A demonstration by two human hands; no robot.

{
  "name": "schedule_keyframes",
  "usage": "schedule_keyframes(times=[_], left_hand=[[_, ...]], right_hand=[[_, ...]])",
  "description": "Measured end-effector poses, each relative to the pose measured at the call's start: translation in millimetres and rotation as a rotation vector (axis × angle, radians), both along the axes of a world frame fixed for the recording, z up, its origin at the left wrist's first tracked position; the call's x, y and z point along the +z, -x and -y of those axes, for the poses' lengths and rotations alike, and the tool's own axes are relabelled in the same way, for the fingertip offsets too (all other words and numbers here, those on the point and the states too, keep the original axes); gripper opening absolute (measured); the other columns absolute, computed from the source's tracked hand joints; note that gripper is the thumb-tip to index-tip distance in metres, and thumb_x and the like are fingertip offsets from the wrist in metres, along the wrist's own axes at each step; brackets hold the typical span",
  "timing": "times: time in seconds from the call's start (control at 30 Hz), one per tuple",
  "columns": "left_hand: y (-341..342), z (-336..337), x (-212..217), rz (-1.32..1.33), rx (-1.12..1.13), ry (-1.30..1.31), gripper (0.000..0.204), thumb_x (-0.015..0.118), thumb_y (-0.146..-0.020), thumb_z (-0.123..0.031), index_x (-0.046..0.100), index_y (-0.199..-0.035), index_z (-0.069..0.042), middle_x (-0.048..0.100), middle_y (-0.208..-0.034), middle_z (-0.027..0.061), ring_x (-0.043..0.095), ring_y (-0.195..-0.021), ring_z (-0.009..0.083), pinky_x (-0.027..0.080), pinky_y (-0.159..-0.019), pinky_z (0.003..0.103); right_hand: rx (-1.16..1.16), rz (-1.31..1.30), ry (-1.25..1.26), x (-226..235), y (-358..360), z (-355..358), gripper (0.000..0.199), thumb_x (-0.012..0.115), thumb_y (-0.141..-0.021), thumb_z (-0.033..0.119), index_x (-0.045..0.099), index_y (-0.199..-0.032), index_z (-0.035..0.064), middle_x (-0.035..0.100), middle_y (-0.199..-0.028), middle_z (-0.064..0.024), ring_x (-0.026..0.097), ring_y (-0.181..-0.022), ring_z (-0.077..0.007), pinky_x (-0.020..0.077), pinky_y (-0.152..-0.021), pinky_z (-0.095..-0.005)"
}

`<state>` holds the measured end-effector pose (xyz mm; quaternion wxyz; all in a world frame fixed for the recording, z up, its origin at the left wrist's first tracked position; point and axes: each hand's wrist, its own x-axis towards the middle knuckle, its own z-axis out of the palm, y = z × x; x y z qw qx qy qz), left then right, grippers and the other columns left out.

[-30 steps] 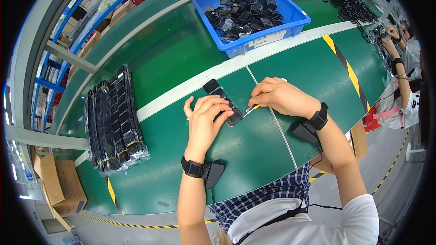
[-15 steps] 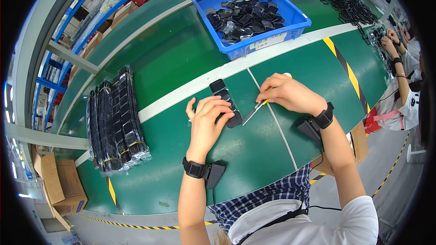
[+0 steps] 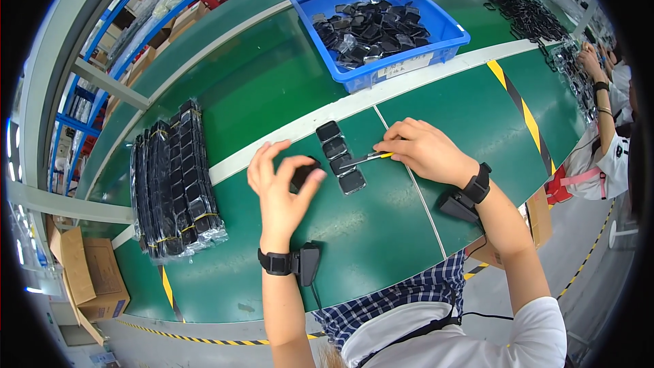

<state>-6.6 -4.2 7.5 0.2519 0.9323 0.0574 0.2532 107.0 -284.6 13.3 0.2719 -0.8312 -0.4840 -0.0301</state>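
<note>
A short row of several black, rounded-square pieces [image 3: 334, 147] in clear film lies on the green bench in front of me. My right hand [image 3: 428, 153] grips a slim pointed metal tool [image 3: 368, 159] with a yellow part, its tip over one of the lower pieces in the row. Left of the row, my left hand [image 3: 278, 180] is curled with thumb and fingers round a dark square piece [image 3: 304, 172], slightly blurred. The piece is apart from the row. My fingers partly cover it.
A blue bin [image 3: 409, 60] of loose black pieces stands beyond the row. Bundled strips of black pieces [image 3: 174, 180] lie at the left. A pile of black frames [image 3: 524, 13] is at far right, near another person's hand [image 3: 590, 60]. An open cardboard box [image 3: 102, 272] sits lower left.
My left hand has lifted off the row and moved left with a dark piece in it. The metal tool in my right hand has swung up, its tip now over the row.
</note>
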Motion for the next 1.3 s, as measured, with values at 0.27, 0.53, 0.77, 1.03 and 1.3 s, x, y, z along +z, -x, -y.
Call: schedule_keyframes(times=[0.27, 0.53, 0.77, 1.03, 1.3], left_hand=[[0.9, 23.2, 13.2, -0.079, -0.349, -0.169, 0.016, 0.088, -0.070, -0.024, 0.079, -0.084, -0.022, 0.055, -0.145, -0.0003, 0.032, -0.147, 0.0328, 0.015, -0.121, 0.058], [-4.4, 22.6, 3.4, -0.013, -0.306, -0.124, 0.012, 0.084, -0.071, -0.017, 0.078, -0.081, -0.020, 0.057, -0.144, -0.0006, 0.036, -0.145, 0.0326, 0.017, -0.122, 0.057], [-9.5, 22.9, -3.1, -0.031, -0.274, -0.129, 0.014, 0.088, -0.073, -0.021, 0.078, -0.083, -0.019, 0.059, -0.139, -0.0017, 0.038, -0.144, 0.0302, 0.019, -0.121, 0.057], [-12.0, 24.2, -6.4, -0.054, -0.306, -0.081, 0.012, 0.086, -0.075, -0.024, 0.078, -0.082, -0.020, 0.066, -0.128, -0.0087, 0.045, -0.138, 0.0239, 0.014, -0.122, 0.058], [-16.0, 24.1, -6.3, -0.081, -0.390, -0.041, 0.008, 0.082, -0.081, -0.017, 0.077, -0.087, -0.016, 0.074, -0.112, -0.0059, 0.061, -0.127, 0.0185, 0.012, -0.125, 0.058]], right_hand=[[0.033, 0.048, 0.036, -2.5, 0.5, -3.3, 0.030, 0.072, -0.086, 0.010, 0.075, -0.116, 0.0136, 0.064, -0.109, -0.0008, 0.060, -0.105, -0.0207, 0.0486, -0.094, -0.0357], [0.083, -0.010, 0.041, 1.4, 3.6, -1.3, 0.026, 0.072, -0.086, 0.010, 0.076, -0.112, 0.0158, 0.064, -0.107, 0.0004, 0.061, -0.103, -0.0206, 0.0482, -0.093, -0.0362], [0.125, -0.064, 0.032, 1.2, 7.0, -4.2, 0.027, 0.074, -0.087, 0.012, 0.077, -0.113, 0.0189, 0.063, -0.108, 0.0014, 0.060, -0.102, -0.0204, 0.0464, -0.092, -0.0353], [0.134, -0.044, -0.003, -6.8, 7.2, -12.1, 0.025, 0.071, -0.088, 0.010, 0.077, -0.112, 0.0169, 0.064, -0.109, 0.0009, 0.060, -0.105, -0.0207, 0.0459, -0.094, -0.0361], [0.160, -0.029, -0.062, -13.3, 1.5, -15.7, 0.023, 0.069, -0.088, 0.008, 0.076, -0.109, 0.0130, 0.064, -0.111, 0.0000, 0.059, -0.107, -0.0220, 0.0448, -0.097, -0.0368]])
